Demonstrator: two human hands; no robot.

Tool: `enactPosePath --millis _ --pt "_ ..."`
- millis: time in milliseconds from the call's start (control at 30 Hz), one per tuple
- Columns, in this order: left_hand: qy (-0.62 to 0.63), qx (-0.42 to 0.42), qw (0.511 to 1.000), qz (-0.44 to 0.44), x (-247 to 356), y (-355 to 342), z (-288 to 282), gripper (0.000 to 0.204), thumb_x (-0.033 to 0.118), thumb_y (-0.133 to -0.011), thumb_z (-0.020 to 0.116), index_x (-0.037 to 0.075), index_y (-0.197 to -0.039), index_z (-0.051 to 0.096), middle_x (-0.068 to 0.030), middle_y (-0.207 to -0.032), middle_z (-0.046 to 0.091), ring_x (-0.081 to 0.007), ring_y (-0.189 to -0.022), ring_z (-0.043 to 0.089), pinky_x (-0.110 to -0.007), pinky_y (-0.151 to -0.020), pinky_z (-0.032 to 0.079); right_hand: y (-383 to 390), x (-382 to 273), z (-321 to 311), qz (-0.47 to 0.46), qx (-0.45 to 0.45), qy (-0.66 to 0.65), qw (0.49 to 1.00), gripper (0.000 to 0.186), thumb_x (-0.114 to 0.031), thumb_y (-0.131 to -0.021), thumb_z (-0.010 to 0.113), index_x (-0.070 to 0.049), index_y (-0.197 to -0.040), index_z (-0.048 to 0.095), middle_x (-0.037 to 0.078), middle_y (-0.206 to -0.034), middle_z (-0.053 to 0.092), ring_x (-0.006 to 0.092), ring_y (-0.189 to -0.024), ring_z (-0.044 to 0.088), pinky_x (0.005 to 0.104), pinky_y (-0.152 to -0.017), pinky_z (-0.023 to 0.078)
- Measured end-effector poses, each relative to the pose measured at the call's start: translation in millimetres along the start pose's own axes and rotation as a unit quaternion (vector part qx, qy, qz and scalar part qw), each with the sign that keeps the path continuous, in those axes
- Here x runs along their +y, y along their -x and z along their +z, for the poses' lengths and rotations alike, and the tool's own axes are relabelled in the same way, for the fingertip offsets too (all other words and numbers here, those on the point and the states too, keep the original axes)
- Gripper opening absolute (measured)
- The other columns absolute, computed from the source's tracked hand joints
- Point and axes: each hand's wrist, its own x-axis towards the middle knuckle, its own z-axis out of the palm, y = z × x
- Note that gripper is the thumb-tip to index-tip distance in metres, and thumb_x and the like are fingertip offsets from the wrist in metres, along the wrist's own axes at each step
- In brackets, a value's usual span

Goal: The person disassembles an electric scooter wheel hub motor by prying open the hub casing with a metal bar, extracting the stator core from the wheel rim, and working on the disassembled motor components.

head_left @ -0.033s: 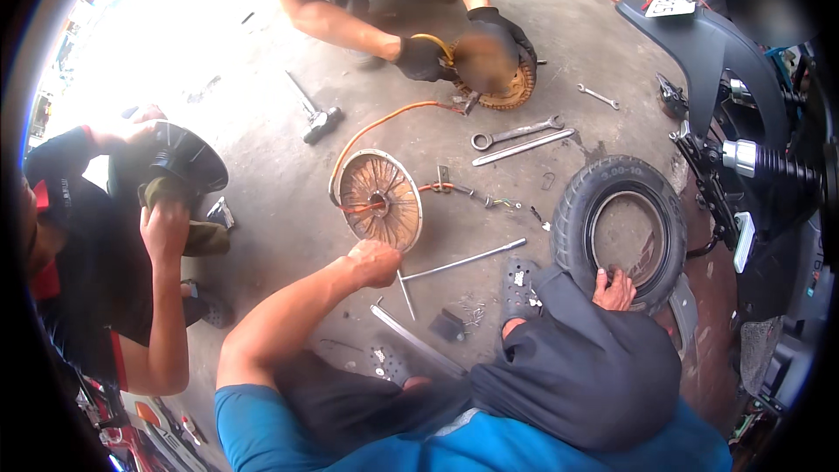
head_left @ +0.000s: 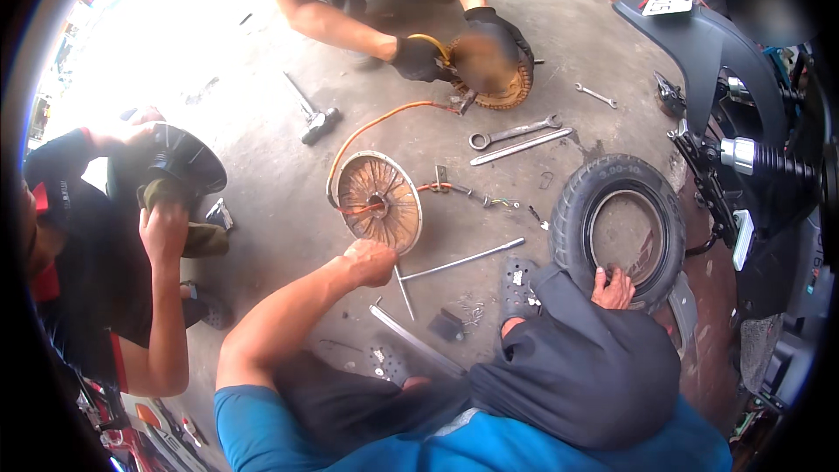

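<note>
Centre-left, the near rim of the rusty disc (head_left: 387, 188) is met by the curled left hand (head_left: 371, 263); fingertips hidden, its hold cannot be told. The tyre (head_left: 573, 225), right, is touched by the half-open right hand (head_left: 615, 290).

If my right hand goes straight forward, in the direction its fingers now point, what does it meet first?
Probably the far inner edge of the black, round rubber tyre, across its opening from the right hand. Depth is unclear: if the hand points downward, the grey concrete floor may come first.
</note>
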Motion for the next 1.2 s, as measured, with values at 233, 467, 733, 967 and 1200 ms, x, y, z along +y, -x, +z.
enactPosePath --millis 233,467,733,967,1200 --pt "0.007 -0.005 0.999 -0.052 -18 9 -1 0.029 0.010 -0.077 0.055 0.002 -0.101 0.069 -0.0219 -0.093 0.070 -0.0361 -0.091 0.069 -0.047 -0.080 0.053 3 -4 4 -0.010 0.022 0.002 1.000 0.048 -0.041 -0.094 0.054 0.004 -0.111 0.062 0.017 -0.104 0.064 0.0340 -0.105 0.055 0.0464 -0.100 0.037" --pt "0.033 0.018 0.998 -0.050 -15 8 -2 0.027 0.013 -0.079 0.056 0.003 -0.101 0.068 -0.0209 -0.095 0.070 -0.0359 -0.093 0.068 -0.047 -0.082 0.052 2 1 5 -0.018 0.016 -0.005 1.000 0.043 -0.040 -0.094 0.054 -0.001 -0.111 0.063 0.014 -0.103 0.065 0.0322 -0.103 0.056 0.0452 -0.098 0.037" --pt "0.039 0.065 0.994 -0.077 -28 6 1 0.022 0.016 -0.080 0.058 0.002 -0.096 0.066 -0.0201 -0.091 0.070 -0.0361 -0.090 0.069 -0.048 -0.081 0.053 -1 -2 8 -0.024 0.004 -0.003 1.000 0.040 -0.039 -0.094 0.054 -0.003 -0.111 0.063 0.013 -0.103 0.065 0.0310 -0.103 0.056 0.0447 -0.097 0.037" --pt "0.031 0.069 0.995 -0.070 -27 6 -3 0.023 0.017 -0.080 0.058 0.003 -0.096 0.065 -0.0205 -0.090 0.070 -0.0363 -0.088 0.069 -0.048 -0.079 0.053 1 -6 -1 -0.021 0.017 0.007 1.000 0.038 -0.038 -0.094 0.055 -0.004 -0.110 0.063 0.011 -0.103 0.065 0.0295 -0.103 0.056 0.0438 -0.097 0.037" --pt "0.027 0.073 0.995 -0.066 -32 -1 3 0.023 0.019 -0.081 0.057 0.004 -0.095 0.066 -0.0199 -0.090 0.070 -0.0360 -0.088 0.069 -0.048 -0.079 0.053 2 -2 -1 -0.022 0.015 -0.024 0.999 0.043 -0.042 -0.093 0.056 -0.004 -0.111 0.064 0.014 -0.105 0.065 0.0312 -0.105 0.056 0.0446 -0.098 0.037"
